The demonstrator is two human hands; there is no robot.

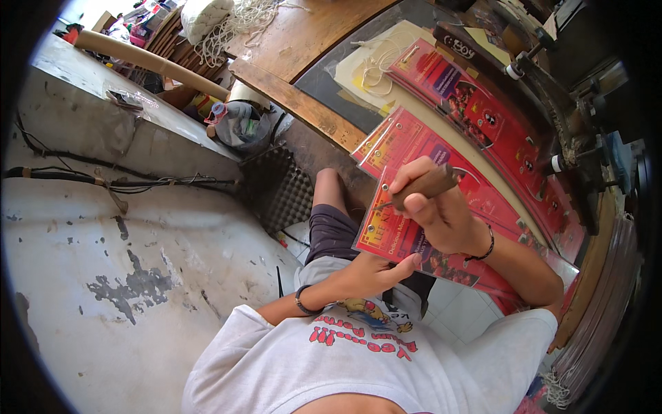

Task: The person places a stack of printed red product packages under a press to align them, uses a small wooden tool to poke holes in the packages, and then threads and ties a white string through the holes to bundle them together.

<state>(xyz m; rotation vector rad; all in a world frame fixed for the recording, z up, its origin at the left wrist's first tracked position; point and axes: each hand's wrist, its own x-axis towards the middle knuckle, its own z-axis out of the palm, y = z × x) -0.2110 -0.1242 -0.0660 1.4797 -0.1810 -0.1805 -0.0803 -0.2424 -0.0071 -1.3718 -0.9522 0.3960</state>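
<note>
My right hand (448,224) is wrapped round the brown handle of an awl (427,188). Its thin metal shaft points down to the left, at the corner of a red laminated menu sheet (393,238) with small metal eyelets along its edge. Whether the tip goes through a hole I cannot tell. My left hand (379,274) grips the near edge of that sheet, thumb on top and the other fingers hidden beneath. More red laminated sheets (414,134), also with eyelets, lie just beyond it, partly under my right hand.
Another row of red sheets (483,117) lies farther right, beside a dark metal machine (562,124). White string (376,72) rests on pale boards. A wooden tabletop (310,34) is at the back, a peeling wall (138,276) to my left, and a plastic bag (241,127) beyond a dark foam pad (276,190).
</note>
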